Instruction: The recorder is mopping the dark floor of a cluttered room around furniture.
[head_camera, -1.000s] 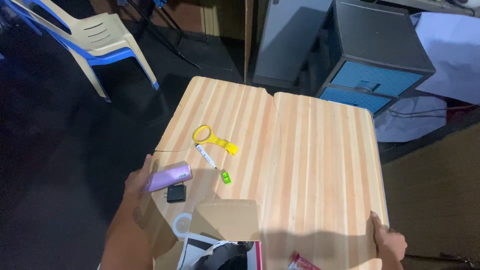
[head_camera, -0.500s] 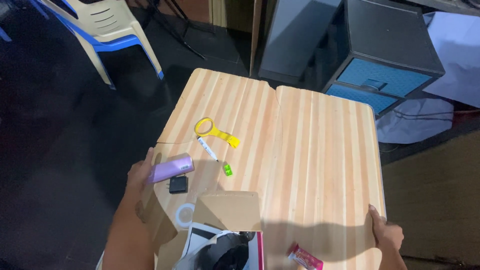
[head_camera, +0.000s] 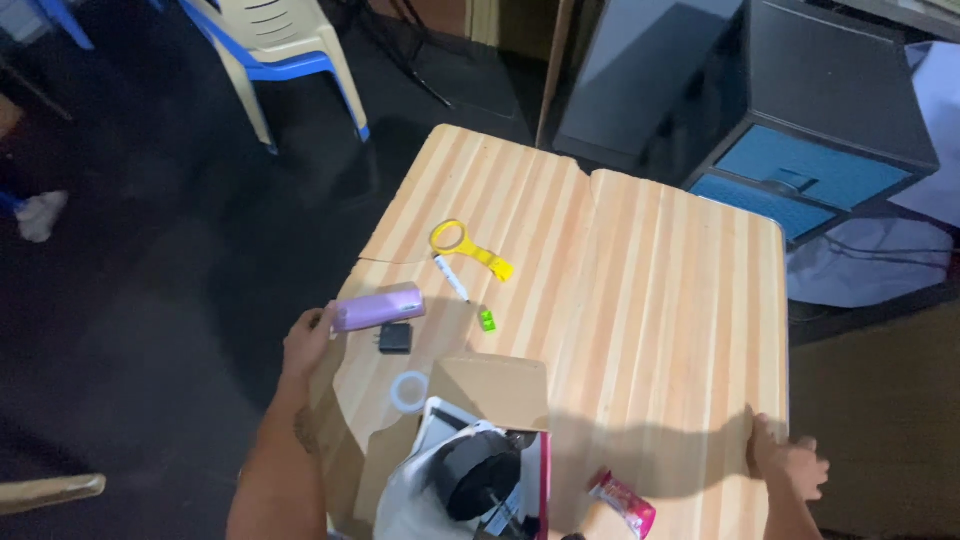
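Note:
My left hand (head_camera: 308, 343) grips the left edge of a light wooden folding table (head_camera: 650, 290), right beside a lilac rectangular case (head_camera: 378, 307). My right hand (head_camera: 790, 466) clasps the table's right front corner. On the table lie a small black charger (head_camera: 395, 338), a roll of clear tape (head_camera: 408, 391), a white marker pen (head_camera: 451, 278), a yellow ring-shaped tool (head_camera: 468, 246) and a small green piece (head_camera: 486, 320). An open cardboard box (head_camera: 480, 400) at the near edge holds a white bag and a dark round object (head_camera: 478, 482). A pink wrapped packet (head_camera: 624, 503) lies near it.
A black drawer unit with blue fronts (head_camera: 800, 150) stands behind the table at the right, with a grey panel (head_camera: 630, 90) beside it. Beige and blue plastic chairs (head_camera: 280, 50) are at the back left. The floor around is dark. White cloth (head_camera: 860, 270) lies at the right.
The view has shifted left and tilted down, so the table sits further right in frame. More of the box's contents and the pink packet show. Both hands stay on the table's edges.

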